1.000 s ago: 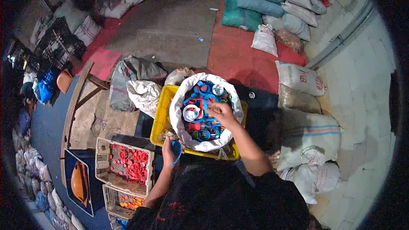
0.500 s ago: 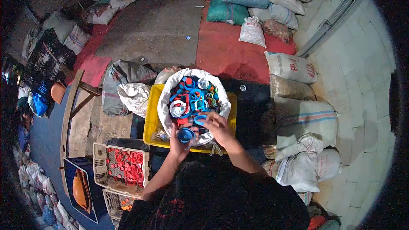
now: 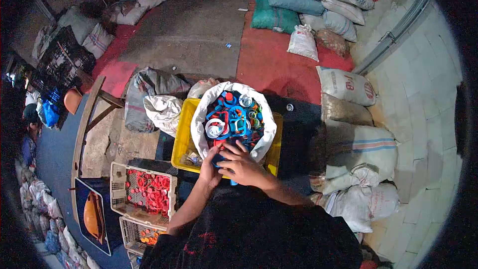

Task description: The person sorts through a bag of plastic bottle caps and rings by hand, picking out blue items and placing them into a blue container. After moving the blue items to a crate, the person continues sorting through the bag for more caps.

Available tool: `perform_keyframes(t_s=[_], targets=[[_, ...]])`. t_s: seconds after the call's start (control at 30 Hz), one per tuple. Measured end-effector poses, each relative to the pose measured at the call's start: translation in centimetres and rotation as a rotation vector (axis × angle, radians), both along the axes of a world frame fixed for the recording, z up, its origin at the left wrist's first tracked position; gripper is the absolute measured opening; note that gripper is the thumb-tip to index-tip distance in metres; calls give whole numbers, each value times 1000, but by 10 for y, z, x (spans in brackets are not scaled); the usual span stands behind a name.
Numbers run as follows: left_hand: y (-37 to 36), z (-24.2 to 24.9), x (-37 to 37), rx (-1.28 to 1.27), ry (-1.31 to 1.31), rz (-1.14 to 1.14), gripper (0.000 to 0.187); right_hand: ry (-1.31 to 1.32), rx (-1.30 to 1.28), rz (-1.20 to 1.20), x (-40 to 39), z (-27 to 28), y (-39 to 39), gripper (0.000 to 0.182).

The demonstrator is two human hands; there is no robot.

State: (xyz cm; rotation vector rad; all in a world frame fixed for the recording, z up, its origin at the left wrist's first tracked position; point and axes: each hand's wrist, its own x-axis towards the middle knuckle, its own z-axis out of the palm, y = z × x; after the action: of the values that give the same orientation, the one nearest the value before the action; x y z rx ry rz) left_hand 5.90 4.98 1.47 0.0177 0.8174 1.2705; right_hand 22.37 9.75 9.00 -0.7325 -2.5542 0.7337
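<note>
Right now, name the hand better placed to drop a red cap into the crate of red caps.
Left, probably: the left hand sits nearer the crate of red caps; the right hand would cross over.

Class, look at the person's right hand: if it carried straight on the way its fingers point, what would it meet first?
Most likely the blue plastic pieces heaped in the white sack; the right hand points up-left into them, though depth is unclear.

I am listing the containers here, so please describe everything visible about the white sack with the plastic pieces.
The white sack looks like woven plastic. It stands upright inside a yellow crate, its mouth rolled open. Mostly blue plastic rings and caps fill it, with some red and white. Both hands, left hand and right hand, rest together at its near rim.
</note>
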Motion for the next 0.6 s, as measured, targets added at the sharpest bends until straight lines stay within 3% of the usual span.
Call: perform_keyframes(t_s=[0.07,0.1,0.17,0.23,0.3,0.37,0.43,0.5,0.53,0.6], targets=[[3,20,2,-117,69,80,18,244,-279,13,-3,-23,13,31],[0,9,-6,-105,49,73,17,364,-419,20,-4,-32,22,34],[-6,-20,-26,-81,5,58,15,362,-317,-241,7,-53,41,49],[-6,-15,-28,-71,-1,124,17,170,-43,-533,17,-56,63,55],[-8,-12,-33,-49,-44,129,19,-11,24,-509,26,-65,75,60],[-9,-6,-34,-65,20,133,19,-180,-309,-330,34,-71,79,62],[-7,-7,-33,-46,93,120,20,-208,-390,-165,36,-68,102,54],[-9,-13,-33,5,182,91,20,-119,-524,-207,33,-62,128,44],[-8,-3,-30,-7,300,52,22,-195,-506,-293,25,-45,140,43],[-8,-17,-29,-2,295,62,22,-296,-463,-386,3,-20,171,41]])
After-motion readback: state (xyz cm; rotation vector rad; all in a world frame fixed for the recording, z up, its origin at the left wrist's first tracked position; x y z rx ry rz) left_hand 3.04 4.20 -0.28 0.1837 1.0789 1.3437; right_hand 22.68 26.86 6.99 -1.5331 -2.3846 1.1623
